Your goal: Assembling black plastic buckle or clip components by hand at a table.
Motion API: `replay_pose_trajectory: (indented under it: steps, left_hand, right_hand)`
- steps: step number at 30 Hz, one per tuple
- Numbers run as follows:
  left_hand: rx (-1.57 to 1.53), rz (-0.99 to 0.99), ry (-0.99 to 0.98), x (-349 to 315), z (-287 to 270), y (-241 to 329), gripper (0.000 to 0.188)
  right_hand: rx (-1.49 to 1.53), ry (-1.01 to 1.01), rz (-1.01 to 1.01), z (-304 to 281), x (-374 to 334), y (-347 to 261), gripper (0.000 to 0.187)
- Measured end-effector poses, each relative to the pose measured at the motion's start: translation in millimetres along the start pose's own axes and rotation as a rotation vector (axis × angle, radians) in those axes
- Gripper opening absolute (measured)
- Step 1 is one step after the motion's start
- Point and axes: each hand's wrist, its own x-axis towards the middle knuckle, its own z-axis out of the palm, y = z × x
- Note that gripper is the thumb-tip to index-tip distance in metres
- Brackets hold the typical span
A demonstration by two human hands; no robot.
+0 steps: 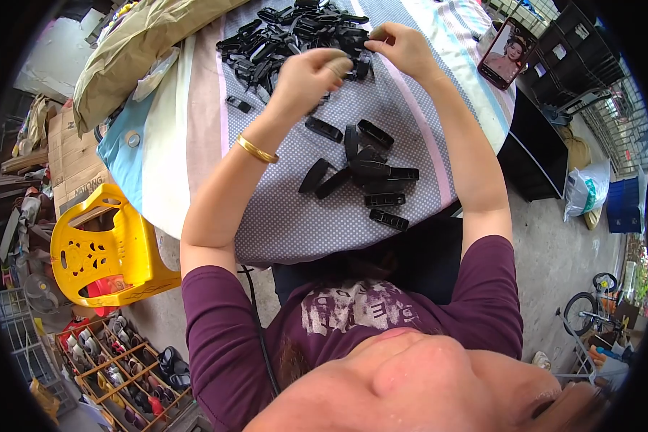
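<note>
A heap of small, oblong black plastic pieces [273, 32] covers the far part of the table. Over its near edge my left hand [313, 75] is curled, its fingertips slightly blurred; what they hold, if anything, I cannot make out. At the heap's right edge my right hand [405, 52] has thumb and forefinger pinched together against the black pieces, and the exact thing between them is hidden. Closer to me lies a looser group of similar black pieces [371, 169], some curved and smooth, others showing slotted sides. A single black piece [237, 104] rests apart, left of my left hand.
A patterned cloth [266, 216] covers the round-edged table. A phone [507, 54] stands at its right edge, lit with a picture. Brown paper [151, 43] and a tape roll [132, 139] lie left. A yellow plastic chair [133, 252] stands beside the table; black crates [576, 57] stand far right.
</note>
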Motion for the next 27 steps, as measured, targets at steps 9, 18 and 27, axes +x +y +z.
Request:
replay_pose_trajectory:
  steps: [9, 18, 27]
  left_hand:
    - [-0.755, -0.043, 0.167, 14, -16, -22, 0.019]
    - [-0.562, -0.084, 0.1, 15, -15, -29, 0.033]
    - [-0.511, -0.089, 0.112, 12, -11, -24, 0.031]
  right_hand:
    - [0.366, 0.033, -0.037, 26, -10, -54, 0.019]
    - [-0.433, -0.122, -0.041, 34, -1, -49, 0.02]
    - [0.093, 0.084, 0.032, 18, 1, -38, 0.015]
